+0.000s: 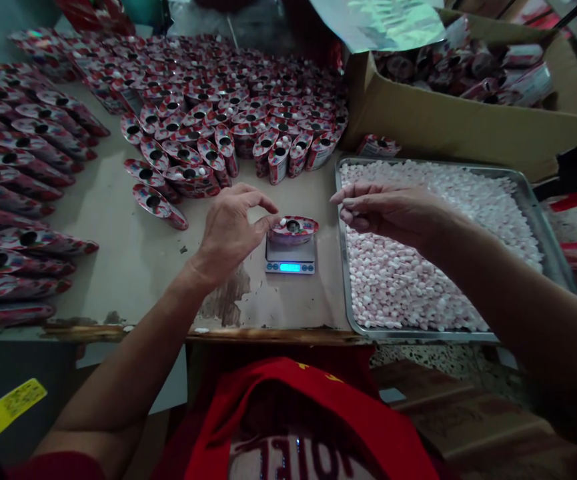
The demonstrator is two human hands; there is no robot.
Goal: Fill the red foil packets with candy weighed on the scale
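Pouch (293,229) on the scale (289,257) at frame centre — light, floppy; left hand (231,230) pinches its rim, right hand (388,210) loosely closed — contents unclear.

left forearm bare, runs up from lower left, wrist slightly bent. left hand (231,230) palm down, fingers arched, thumb and forefinger pinched together at the tips. right forearm enters from lower right, reaching inward across the body line. right hand (388,208) held level, back of hand up, fingers extended and pointing left, close together; thumb tucked under, possibly pressed against the forefinger, dim view, not certain. hands near each other, not touching.
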